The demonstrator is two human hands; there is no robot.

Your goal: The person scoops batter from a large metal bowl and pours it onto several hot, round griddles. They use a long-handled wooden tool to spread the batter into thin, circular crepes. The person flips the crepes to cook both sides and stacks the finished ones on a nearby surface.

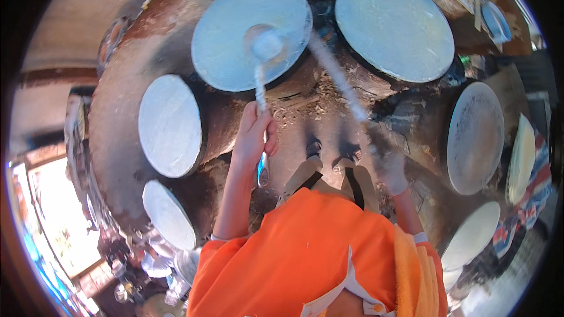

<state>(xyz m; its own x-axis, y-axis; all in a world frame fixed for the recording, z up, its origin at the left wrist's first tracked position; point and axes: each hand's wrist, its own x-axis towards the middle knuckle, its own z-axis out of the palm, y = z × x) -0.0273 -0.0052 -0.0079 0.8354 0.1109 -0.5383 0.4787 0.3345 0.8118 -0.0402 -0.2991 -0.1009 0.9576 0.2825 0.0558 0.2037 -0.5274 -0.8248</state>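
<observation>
Orange shirt [317, 252] nearest; hands [254, 134] [392, 171] grip ladle [259, 85] and blurred stick [342, 83]

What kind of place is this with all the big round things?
Probably a kitchen for making thin flatbreads. Round griddles stand around the person, several covered with what looks like pale batter, and the left hand holds a ladle.

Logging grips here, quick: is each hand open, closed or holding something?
Left hand: closed, holding a ladle.
Right hand: too blurred to tell whether it is closed; a pale stick extends toward it.
</observation>
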